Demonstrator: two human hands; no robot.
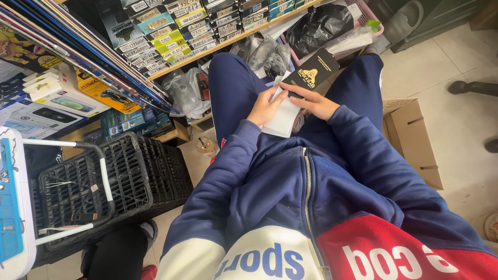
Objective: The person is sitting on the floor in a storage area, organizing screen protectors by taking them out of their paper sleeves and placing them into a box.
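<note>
- Black flat packet [314, 70] with a gold emblem, tilted, up and just beyond both hands; lower edge overlapping the white sleeve [284, 115], a plain white oblong lying lengthwise over the lap.
- Left hand [265, 105] curled along the white sleeve's left edge, fingers half closed and pressing on it, thumb side toward the black packet's lower corner; gripping the sleeve.
- Right hand [314, 102] lying across from the right, fingers stretched nearly flat, fingertips on the white sleeve just under the black packet; touching both, whether pinching either not clear.
- Far up-left of the left hand: shelf rows of slim boxes [171, 39] set on edge, labels white, yellow-green and pale blue, small and slanted.
- Further left of that hand: white carton [62, 96] picturing a phone, flat; yellow-and-black packet [101, 89] just beside it.
- Down-left of the left hand: black plastic crate [111, 181], lattice walls.
- Right of the right hand, apart: brown cardboard box [415, 140], open flap, on pale floor tiles.
- Beyond both hands: black plastic bag [316, 23] in a pink basket [371, 18]; clear wrappers beside it.
</note>
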